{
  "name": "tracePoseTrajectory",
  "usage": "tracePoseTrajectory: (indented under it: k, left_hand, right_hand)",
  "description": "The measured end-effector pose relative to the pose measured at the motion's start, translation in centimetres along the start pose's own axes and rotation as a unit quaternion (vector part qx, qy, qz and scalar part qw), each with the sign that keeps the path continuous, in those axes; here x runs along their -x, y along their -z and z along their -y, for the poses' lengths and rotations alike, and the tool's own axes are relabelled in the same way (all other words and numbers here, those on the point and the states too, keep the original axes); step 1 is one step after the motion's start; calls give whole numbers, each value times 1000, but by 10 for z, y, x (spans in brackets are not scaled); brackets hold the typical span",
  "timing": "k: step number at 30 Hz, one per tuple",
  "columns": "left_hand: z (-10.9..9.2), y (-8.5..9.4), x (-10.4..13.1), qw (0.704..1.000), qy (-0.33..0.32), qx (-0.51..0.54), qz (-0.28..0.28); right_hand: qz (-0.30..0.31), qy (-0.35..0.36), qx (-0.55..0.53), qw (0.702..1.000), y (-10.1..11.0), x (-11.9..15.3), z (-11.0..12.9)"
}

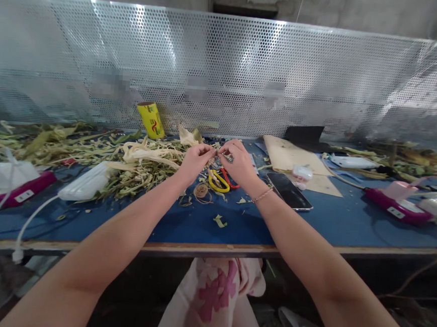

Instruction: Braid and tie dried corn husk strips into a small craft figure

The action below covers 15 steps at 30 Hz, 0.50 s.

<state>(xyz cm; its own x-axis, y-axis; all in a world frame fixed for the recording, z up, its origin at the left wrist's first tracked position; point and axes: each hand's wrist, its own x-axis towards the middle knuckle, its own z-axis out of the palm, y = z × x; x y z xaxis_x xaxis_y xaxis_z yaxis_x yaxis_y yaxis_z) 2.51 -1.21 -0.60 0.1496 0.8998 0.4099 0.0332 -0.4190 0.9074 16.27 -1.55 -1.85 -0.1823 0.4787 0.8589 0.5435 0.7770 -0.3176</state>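
Both hands meet above the middle of the blue table point(183, 226), fingertips nearly touching. My left hand point(197, 161) is pinched, and so is my right hand point(237, 160); what lies between their fingertips is too small to make out. Just below them lie scissors with yellow and red handles point(219, 181), with a pale dried husk piece beside the handles. A small ball of brown twine point(201, 191) sits nearer the table's front. Pale dried husks point(147, 154) rest on a heap of shredded green leaves point(141, 177) left of my left hand.
A yellow can point(151, 120) stands by the perforated metal screen point(225, 73). Right of my right hand lie a black phone point(289, 191) and brown cardboard point(294, 157). Purple power strips point(396, 208) with cables sit at both sides, and a white device point(86, 183) lies at left.
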Motion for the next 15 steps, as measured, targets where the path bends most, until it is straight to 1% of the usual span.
tracePoseTrajectory:
  k: [5,15]
  left_hand:
    - [0,-1,0,1000,0,2,-1]
    - [0,0,1,1000,-12,-24,0]
  right_hand:
    - [-9,2,5,1000,1,0,1]
    - [5,2,-3,1000,-1,0,-2]
